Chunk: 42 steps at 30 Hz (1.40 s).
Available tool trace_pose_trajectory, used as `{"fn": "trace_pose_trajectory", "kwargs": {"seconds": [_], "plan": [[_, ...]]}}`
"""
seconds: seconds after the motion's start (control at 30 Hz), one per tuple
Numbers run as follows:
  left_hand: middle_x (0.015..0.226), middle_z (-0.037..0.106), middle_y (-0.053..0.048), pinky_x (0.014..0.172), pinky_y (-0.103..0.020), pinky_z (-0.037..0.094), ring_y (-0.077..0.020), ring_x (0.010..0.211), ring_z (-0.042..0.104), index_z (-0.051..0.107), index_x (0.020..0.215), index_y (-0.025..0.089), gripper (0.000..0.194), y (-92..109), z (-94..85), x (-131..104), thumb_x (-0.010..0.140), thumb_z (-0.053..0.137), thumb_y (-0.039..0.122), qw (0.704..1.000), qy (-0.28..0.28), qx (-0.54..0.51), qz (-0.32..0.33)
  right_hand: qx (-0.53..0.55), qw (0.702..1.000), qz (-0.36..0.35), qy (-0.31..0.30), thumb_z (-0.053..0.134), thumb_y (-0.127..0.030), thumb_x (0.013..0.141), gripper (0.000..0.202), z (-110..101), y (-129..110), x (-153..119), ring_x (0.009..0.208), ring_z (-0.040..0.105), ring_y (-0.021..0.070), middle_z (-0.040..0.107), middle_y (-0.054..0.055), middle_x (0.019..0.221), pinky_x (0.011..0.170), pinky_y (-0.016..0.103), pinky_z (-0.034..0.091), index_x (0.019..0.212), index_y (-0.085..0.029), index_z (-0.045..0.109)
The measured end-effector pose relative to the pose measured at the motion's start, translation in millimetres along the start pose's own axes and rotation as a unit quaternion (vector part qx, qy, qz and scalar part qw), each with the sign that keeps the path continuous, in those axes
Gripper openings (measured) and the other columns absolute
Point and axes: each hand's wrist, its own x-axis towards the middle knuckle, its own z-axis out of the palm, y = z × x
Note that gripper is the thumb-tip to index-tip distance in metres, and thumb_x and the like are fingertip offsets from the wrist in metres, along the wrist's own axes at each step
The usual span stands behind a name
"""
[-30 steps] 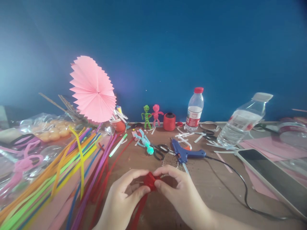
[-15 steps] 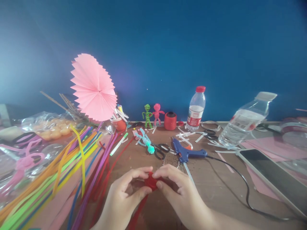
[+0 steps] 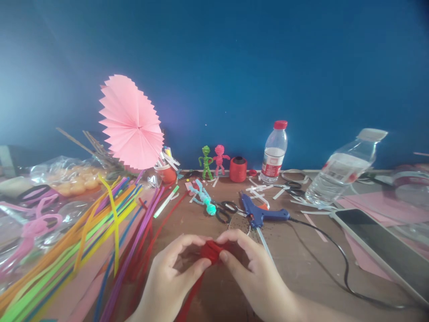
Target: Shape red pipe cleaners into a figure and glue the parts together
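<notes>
A small wound bundle of red pipe cleaner [image 3: 211, 252] is pinched between both hands near the table's front. My left hand [image 3: 177, 268] grips its left side with thumb and fingers. On its right side, the thumb and index finger of my right hand [image 3: 251, 264] press against it. A red strand [image 3: 191, 297] hangs down from the bundle beside my left hand. Beyond the hands lies a turquoise pipe-cleaner figure [image 3: 205, 198], with a green figure [image 3: 205, 162] and a pink figure [image 3: 220, 159] upright by the wall.
A blue glue gun [image 3: 259, 212] and scissors [image 3: 224, 213] lie ahead. Colourful pipe cleaners [image 3: 83, 241] and a pink paper fan [image 3: 132, 123] are left. Rightward are a red-capped bottle [image 3: 274, 154], a tilted bottle [image 3: 345, 170] and a phone [image 3: 382, 250]. A red roll [image 3: 237, 169] stands behind.
The fingers have shifted slightly around the red bundle, and more of its wound surface shows between them. The index finger of my left hand has drawn back a little.
</notes>
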Motion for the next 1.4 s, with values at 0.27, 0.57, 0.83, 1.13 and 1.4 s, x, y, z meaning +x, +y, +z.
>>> {"fn": "trace_pose_trajectory", "kwargs": {"seconds": [0.27, 0.57, 0.83, 1.13, 1.4], "plan": [[0.089, 0.075, 0.002, 0.073, -0.017, 0.058, -0.0158, 0.082, 0.072, 0.065, 0.089, 0.024, 0.019, -2, -0.5, 1, 0.073, 0.071, 0.015, 1.0, -0.003, -0.011, -0.014, 0.006, 1.0, -0.011, 0.002, 0.055, -0.014, 0.084, 0.023, 0, 9, 0, 0.088, 0.065, 0.0128, 0.068, -0.004, 0.094, 0.078, 0.021, 0.05, 0.101, -0.029, 0.059], [0.094, 0.073, 0.001, 0.075, -0.017, 0.056, -0.0157, 0.085, 0.071, 0.065, 0.094, 0.025, 0.024, -7, -1.0, 0, 0.072, 0.074, 0.019, 0.998, -0.018, -0.041, -0.041, 0.01, 1.0, -0.005, 0.019, 0.052, -0.02, 0.088, 0.022, -4, 11, 2, 0.09, 0.066, 0.0145, 0.068, 0.0, 0.099, 0.078, 0.026, 0.051, 0.108, -0.029, 0.051], [0.089, 0.072, 0.002, 0.074, -0.016, 0.054, -0.0148, 0.082, 0.07, 0.065, 0.089, 0.026, 0.016, -5, -0.6, -2, 0.075, 0.071, 0.019, 0.997, -0.041, -0.046, -0.035, -0.071, 0.996, -0.01, 0.049, 0.059, -0.021, 0.083, 0.012, -8, 7, 8, 0.083, 0.066, 0.0153, 0.069, 0.0, 0.09, 0.069, 0.023, 0.051, 0.095, -0.026, 0.059], [0.098, 0.07, -0.001, 0.079, -0.019, 0.052, -0.0172, 0.092, 0.067, 0.067, 0.082, 0.024, 0.007, -3, 0.5, 0, 0.079, 0.065, 0.018, 0.998, -0.052, -0.029, 0.025, -0.022, 0.998, -0.043, 0.034, 0.061, -0.014, 0.079, 0.02, -6, 10, 4, 0.078, 0.065, 0.0134, 0.069, -0.001, 0.088, 0.067, 0.021, 0.052, 0.095, -0.026, 0.061], [0.102, 0.067, -0.004, 0.078, -0.021, 0.052, -0.0193, 0.092, 0.066, 0.065, 0.079, 0.022, 0.002, 0, 1.7, 1, 0.081, 0.063, 0.022, 0.998, -0.053, -0.008, 0.016, 0.049, 0.998, -0.01, 0.042, 0.062, -0.009, 0.076, 0.023, -2, 10, 3, 0.078, 0.065, 0.0136, 0.068, -0.002, 0.086, 0.072, 0.023, 0.052, 0.093, -0.025, 0.06]]}}
